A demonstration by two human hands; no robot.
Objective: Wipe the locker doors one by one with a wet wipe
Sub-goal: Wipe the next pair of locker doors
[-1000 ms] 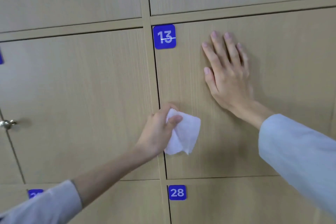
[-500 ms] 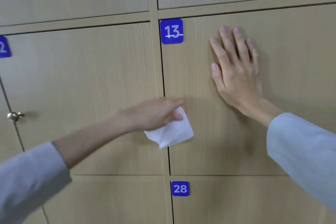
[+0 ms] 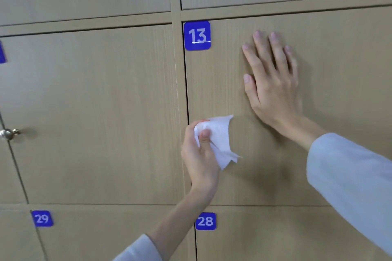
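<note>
Left hand (image 3: 200, 154) grips crumpled white wet wipe (image 3: 220, 140), thumb pinching it, fingers curled behind, at left edge of locker door 13 (image 3: 339, 82). Right hand (image 3: 272, 82) flat on the same door, fingers straight and slightly spread, palm pressed on. Doors are pale wood-grain laminate, matte, rectangular, set in a matching frame. Blue rounded-square number tags: 13 (image 3: 197, 35), 28 (image 3: 205, 221), 29 (image 3: 42, 218). Small round metal knob (image 3: 8, 133) on far-left door. Light grey sleeves (image 3: 352, 176) on both arms.
</note>
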